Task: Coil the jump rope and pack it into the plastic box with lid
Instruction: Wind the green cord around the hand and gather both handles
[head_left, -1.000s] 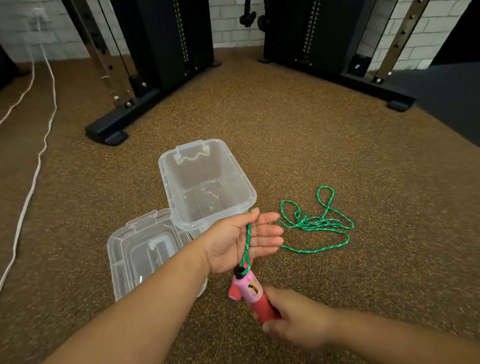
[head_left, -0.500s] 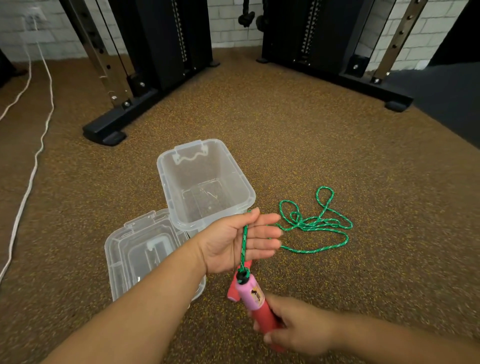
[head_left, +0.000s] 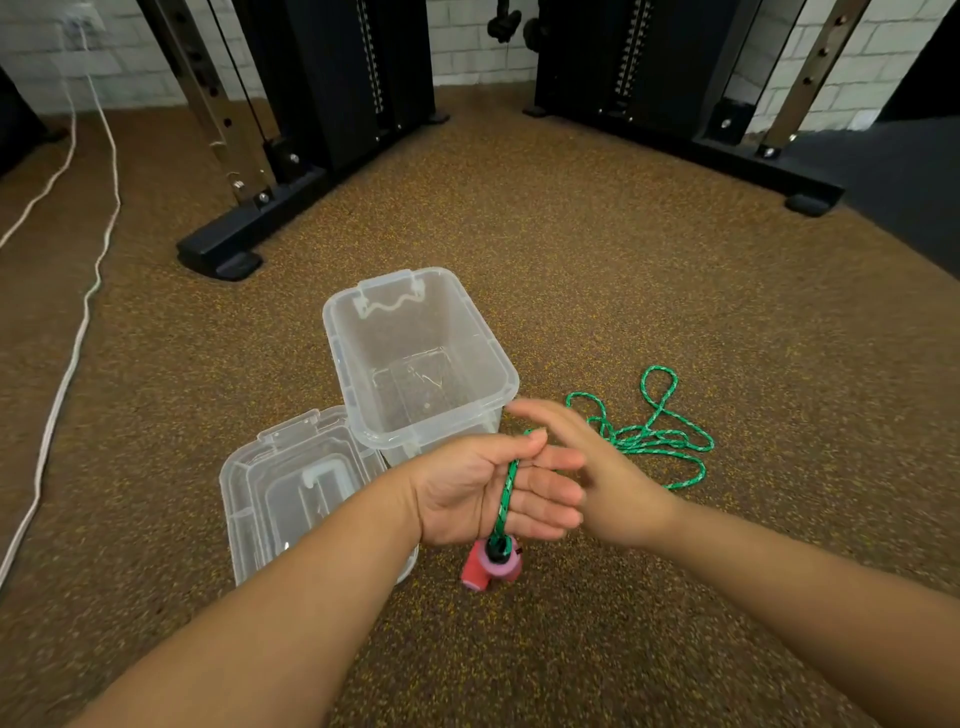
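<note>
My left hand (head_left: 478, 493) is palm up, its thumb pinching the green jump rope (head_left: 506, 493) against the fingers. The rope's two pink and red handles (head_left: 492, 565) hang just below that hand, over the floor. The rest of the green rope lies in a loose tangle (head_left: 655, 436) on the floor to the right. My right hand (head_left: 605, 473) is just behind my left fingertips, fingers spread, holding nothing that I can see. The clear plastic box (head_left: 340, 358) stands empty just beyond my left hand. Its clear lid (head_left: 291, 499) lies flat on the floor under my left wrist.
Brown speckled gym flooring all around. A black machine base (head_left: 244, 236) runs at the back left and another one (head_left: 769, 174) at the back right. White cables (head_left: 78, 332) trail along the floor at the far left.
My right hand let go of the handles and rose to the right of my left fingers. The handles now hang from the rope in my left hand.
</note>
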